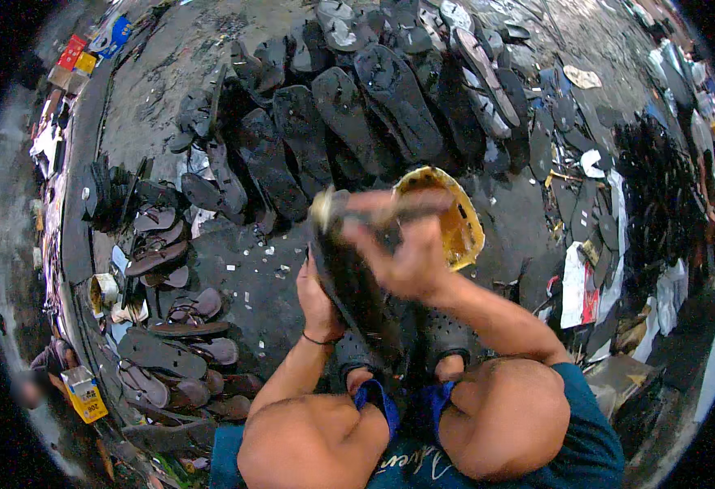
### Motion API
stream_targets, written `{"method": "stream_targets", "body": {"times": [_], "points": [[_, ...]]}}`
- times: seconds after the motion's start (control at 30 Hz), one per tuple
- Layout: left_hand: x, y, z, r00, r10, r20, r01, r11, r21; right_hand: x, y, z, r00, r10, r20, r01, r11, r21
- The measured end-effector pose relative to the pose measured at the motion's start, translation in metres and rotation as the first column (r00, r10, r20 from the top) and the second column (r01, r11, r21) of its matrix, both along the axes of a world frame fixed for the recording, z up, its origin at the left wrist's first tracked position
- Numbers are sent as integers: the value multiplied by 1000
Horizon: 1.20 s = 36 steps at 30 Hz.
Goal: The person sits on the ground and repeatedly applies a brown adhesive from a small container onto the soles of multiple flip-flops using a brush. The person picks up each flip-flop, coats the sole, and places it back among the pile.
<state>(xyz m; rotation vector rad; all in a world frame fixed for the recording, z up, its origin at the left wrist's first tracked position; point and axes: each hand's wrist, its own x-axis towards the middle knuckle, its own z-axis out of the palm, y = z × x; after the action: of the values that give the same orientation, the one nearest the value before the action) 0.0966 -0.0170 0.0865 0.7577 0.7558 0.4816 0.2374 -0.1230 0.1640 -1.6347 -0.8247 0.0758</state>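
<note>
Between my knees I hold a dark sandal sole [348,289], tilted upright. My left hand [317,301] is closed round its left edge, fingers partly hidden behind it. Above the sole's upper end, my right hand [413,259] is closed on a brush [374,205], smeared by motion. The brush's pale yellowish end lies over the top of the sole; whether it touches cannot be made out. Right behind my right hand stands a yellow tub [476,240], cut open, with amber residue coating its inside.
Rows of dark soles [341,110] lie ahead on the grey ground. Finished-looking sandals [158,253] are piled at the left, near a small white tub [103,292]. Black straps [651,179] and scraps crowd the right. My clogs [447,334] are close below the work.
</note>
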Motion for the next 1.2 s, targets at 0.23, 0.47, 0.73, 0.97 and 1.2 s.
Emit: {"method": "stream_targets", "body": {"times": [0.23,0.47,0.73,0.97,1.2], "points": [[-25,41,12,954,-208,-217,210,978,-16,-22,-19,-2,554,222,-802,-240,965,102],[-120,-22,7,941,-211,266,333,726,-602,1,-58,-31,588,55,-807,-260,958,-124],[-16,13,27,985,-168,34,171,963,-207,-27,-38,-15,827,204,-524,-435,823,-366],[17,-8,37,997,-67,41,58,979,196,-24,-35,-32,922,43,-386,-213,887,-410],[18,-11,26,997,-12,77,-14,941,338,-13,-31,-30,832,80,-548,-313,884,-346]]}}
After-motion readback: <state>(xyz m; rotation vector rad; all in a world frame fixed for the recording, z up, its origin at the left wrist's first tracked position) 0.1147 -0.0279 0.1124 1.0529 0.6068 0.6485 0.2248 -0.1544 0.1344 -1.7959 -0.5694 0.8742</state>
